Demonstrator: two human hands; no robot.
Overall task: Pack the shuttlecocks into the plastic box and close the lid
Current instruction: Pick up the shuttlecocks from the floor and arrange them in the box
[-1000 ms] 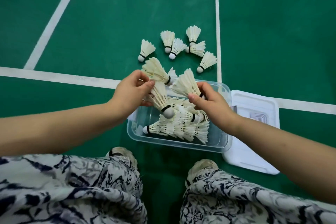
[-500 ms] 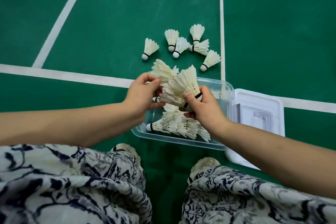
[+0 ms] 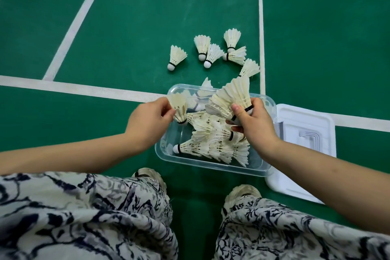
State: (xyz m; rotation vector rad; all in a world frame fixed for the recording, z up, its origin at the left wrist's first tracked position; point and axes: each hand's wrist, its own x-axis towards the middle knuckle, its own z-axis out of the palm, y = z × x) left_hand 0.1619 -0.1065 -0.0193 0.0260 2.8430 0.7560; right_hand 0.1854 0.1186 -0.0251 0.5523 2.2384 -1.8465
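Note:
A clear plastic box (image 3: 213,164) sits on the green floor in front of my feet, with several white shuttlecocks (image 3: 213,143) lying in it. My left hand (image 3: 147,120) pinches one shuttlecock (image 3: 179,107) by its feathers over the box's left edge. My right hand (image 3: 253,124) grips two or more shuttlecocks (image 3: 232,97) fanned together above the box. The white lid (image 3: 306,137) lies flat to the right of the box, partly under my right forearm. Several loose shuttlecocks (image 3: 213,53) lie on the floor beyond the box.
White court lines (image 3: 84,88) cross the green floor to the left and behind the box. My two shoes (image 3: 149,175) and patterned trouser legs (image 3: 84,217) fill the bottom of the view, just short of the box.
My hands have drawn apart. The left one now holds a single shuttlecock over the box's left edge, and the right has lifted its bunch higher over the box.

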